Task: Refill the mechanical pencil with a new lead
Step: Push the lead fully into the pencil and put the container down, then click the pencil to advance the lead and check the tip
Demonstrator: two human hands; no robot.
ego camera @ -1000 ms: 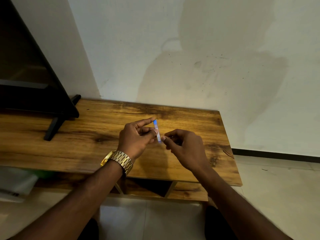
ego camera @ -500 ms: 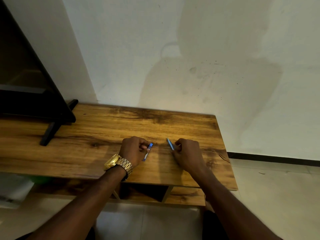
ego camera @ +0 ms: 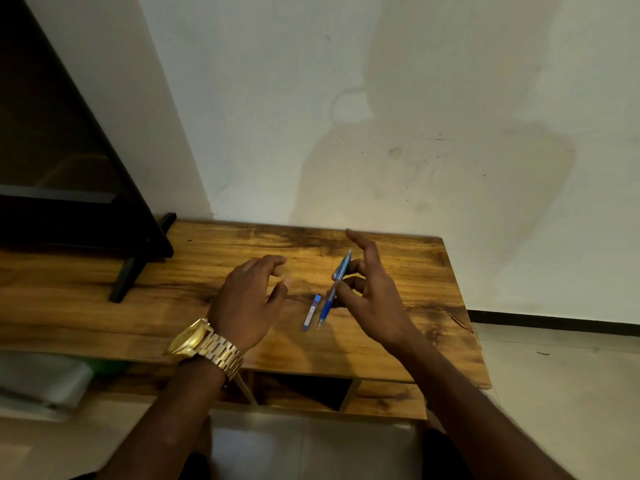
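Observation:
A small blue and clear lead case (ego camera: 310,312) lies flat on the wooden table (ego camera: 398,344), between my two hands. My left hand (ego camera: 247,303), with a gold watch on its wrist, hovers just left of the case with fingers spread and nothing in it. My right hand (ego camera: 372,296) pinches a blue mechanical pencil (ego camera: 333,292) between thumb and middle fingers, the index finger stretched out. The pencil is tilted, with its tip low and close to the table beside the case.
A black flat screen (ego camera: 69,161) on a black foot (ego camera: 126,277) stands at the table's left end. A stained white wall runs directly behind the table. The table's right edge is just beyond my right hand, and an open shelf (ego camera: 304,389) lies under the top.
My left hand has let go of the lead case, which now lies on the table, and has opened. My right hand has lifted and keeps the pencil.

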